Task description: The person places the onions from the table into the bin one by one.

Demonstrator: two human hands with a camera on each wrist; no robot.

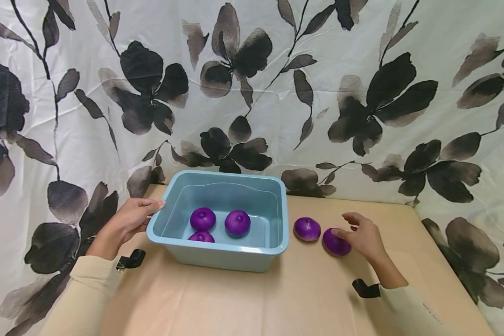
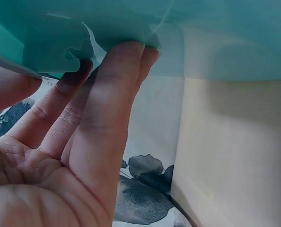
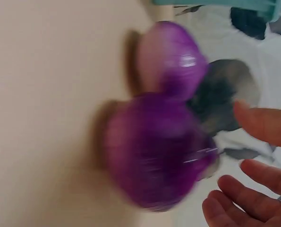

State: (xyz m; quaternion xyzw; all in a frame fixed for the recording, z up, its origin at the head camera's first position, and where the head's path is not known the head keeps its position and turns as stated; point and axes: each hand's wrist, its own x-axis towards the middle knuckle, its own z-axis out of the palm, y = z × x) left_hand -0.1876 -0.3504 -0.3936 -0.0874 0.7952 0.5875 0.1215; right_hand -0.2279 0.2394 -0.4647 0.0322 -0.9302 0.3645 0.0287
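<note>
A light blue plastic bin (image 1: 218, 257) stands on the table with three round purple onion-like things in it, one (image 1: 202, 219) at the left, one (image 1: 237, 223) at the right and one (image 1: 201, 237) partly hidden by the front rim. My left hand (image 1: 130, 221) grips the bin's left rim, thumb on top and fingers underneath (image 2: 109, 90). Right of the bin lie two more shiny onion-like things, one (image 1: 307, 229) nearer the bin and another (image 1: 337, 246) beside it. Over the latter hovers my right hand (image 1: 363, 235), its loosely bent fingers (image 3: 246, 196) apart from it in the right wrist view.
A beige table top (image 1: 218, 303) lies under everything. Behind it hangs a white cloth (image 1: 298, 154) with dark flower prints, which also shows at both sides. Each wrist wears a black camera mount, such as the right one (image 1: 366, 288).
</note>
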